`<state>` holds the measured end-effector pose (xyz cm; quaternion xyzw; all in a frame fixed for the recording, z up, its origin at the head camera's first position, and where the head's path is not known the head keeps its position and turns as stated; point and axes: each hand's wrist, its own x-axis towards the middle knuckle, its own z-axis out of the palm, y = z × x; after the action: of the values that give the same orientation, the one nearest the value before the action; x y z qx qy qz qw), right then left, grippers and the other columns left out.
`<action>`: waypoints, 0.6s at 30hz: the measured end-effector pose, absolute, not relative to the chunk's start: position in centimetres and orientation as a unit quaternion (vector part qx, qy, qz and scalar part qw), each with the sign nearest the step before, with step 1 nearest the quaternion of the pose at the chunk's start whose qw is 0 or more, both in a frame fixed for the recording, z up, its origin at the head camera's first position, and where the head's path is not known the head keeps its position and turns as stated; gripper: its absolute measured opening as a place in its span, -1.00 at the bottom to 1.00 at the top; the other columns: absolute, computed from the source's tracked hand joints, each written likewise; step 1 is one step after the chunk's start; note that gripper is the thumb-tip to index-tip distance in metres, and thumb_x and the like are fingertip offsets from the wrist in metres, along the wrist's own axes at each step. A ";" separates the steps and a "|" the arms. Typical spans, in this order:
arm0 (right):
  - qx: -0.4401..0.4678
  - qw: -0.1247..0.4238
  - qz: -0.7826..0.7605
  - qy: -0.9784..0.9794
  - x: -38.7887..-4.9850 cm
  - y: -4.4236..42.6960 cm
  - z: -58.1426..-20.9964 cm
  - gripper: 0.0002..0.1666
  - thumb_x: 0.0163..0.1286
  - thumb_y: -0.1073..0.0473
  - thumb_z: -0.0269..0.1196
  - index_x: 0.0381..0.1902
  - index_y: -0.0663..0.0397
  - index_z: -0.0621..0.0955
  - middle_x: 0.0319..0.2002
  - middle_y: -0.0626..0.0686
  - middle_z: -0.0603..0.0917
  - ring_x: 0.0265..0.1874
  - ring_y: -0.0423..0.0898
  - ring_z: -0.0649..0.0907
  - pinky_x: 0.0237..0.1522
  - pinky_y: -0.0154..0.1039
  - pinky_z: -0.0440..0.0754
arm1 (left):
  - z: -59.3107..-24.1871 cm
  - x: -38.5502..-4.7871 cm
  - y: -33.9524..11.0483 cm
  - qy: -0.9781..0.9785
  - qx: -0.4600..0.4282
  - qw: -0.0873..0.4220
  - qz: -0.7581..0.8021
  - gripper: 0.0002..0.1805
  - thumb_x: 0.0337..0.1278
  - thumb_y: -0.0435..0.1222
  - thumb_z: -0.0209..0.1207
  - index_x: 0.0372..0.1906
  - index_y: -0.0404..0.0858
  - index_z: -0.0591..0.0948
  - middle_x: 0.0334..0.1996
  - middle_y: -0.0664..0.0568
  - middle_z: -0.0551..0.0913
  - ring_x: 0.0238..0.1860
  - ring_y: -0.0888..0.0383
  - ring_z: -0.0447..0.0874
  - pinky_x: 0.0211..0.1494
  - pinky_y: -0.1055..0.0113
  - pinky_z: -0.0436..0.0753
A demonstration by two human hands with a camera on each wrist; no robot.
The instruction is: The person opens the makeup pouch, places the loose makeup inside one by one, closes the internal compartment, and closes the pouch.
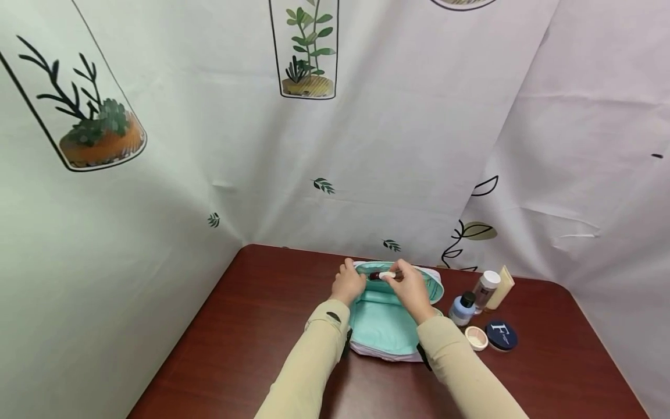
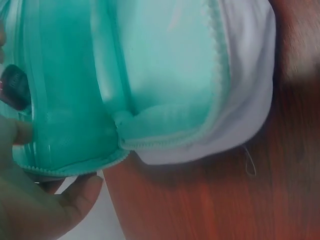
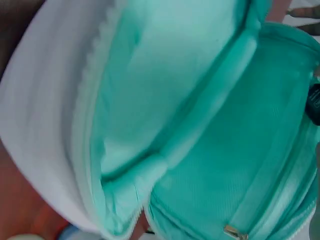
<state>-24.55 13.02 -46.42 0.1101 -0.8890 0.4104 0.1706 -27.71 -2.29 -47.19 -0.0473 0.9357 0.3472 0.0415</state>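
A pouch (image 1: 384, 327) with a mint lining lies unzipped, its lid (image 2: 65, 100) raised at the back. My left hand (image 1: 349, 283) holds the lid's left edge, its fingers (image 2: 82, 197) around the zipper rim in the left wrist view. Between thumb and fingertips, my right hand (image 1: 412, 291) pinches a small tube (image 1: 376, 276), dark at one end and pale at the other, in front of the lid's inner side. The tube's dark end (image 3: 313, 104) shows at the right edge of the right wrist view, and most of the right hand is outside that view.
Right of the pouch on the brown table (image 1: 230, 355) stand a blue bottle (image 1: 462, 311) with a black cap, a clear bottle (image 1: 484, 291) with a white cap and a cream tube (image 1: 501, 289). Nearer lie a small pale round jar (image 1: 476, 338) and a dark round case (image 1: 501, 336).
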 end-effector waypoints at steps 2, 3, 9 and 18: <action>0.094 0.157 0.406 -0.895 -24.6 12.6 -46.8 -0.80 0.17 0.15 0.34 -0.28 0.05 0.56 -0.27 0.05 0.63 -0.29 -0.01 0.65 -0.30 -0.11 0.58 | -47.2 -27.7 -2.4 0.939 -0.043 0.043 0.339 -0.56 0.35 -0.16 -0.10 0.22 -0.26 0.19 0.05 -0.18 0.36 -0.07 -0.14 0.43 -0.14 -0.01 0.43; 0.085 0.150 0.403 -0.899 -24.6 12.3 -46.9 -0.79 0.18 0.13 0.33 -0.24 0.04 0.59 -0.27 0.05 0.64 -0.29 -0.02 0.65 -0.30 -0.10 0.58 | -47.2 -27.7 -2.4 0.941 -0.041 0.043 0.334 -0.58 0.37 -0.17 -0.13 0.21 -0.26 0.19 0.04 -0.18 0.37 -0.07 -0.14 0.43 -0.13 -0.01 0.43; 0.054 0.119 0.376 -0.917 -24.7 11.1 -47.7 -0.73 0.29 0.07 0.23 -0.08 0.00 0.58 -0.20 0.07 0.68 -0.25 -0.01 0.64 -0.27 -0.09 0.55 | -47.2 -27.5 -2.7 0.941 -0.028 0.048 0.335 -0.60 0.42 -0.14 -0.19 0.22 -0.25 0.21 0.04 -0.21 0.39 -0.07 -0.18 0.43 -0.13 -0.03 0.43; 0.068 0.067 0.362 -0.927 -24.7 10.4 -48.2 -0.81 0.33 0.15 0.19 -0.11 -0.01 0.54 -0.08 0.11 0.64 -0.13 0.05 0.61 -0.21 -0.05 0.53 | -47.2 -27.6 -2.9 0.938 -0.008 0.070 0.340 -0.55 0.43 -0.11 -0.22 0.30 -0.21 0.19 0.03 -0.24 0.40 -0.16 -0.19 0.50 -0.16 0.00 0.45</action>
<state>-24.70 10.35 -48.19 0.0682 -0.9274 0.3615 0.0671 -27.56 -2.90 -47.21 -0.0082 0.9379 0.3397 0.0704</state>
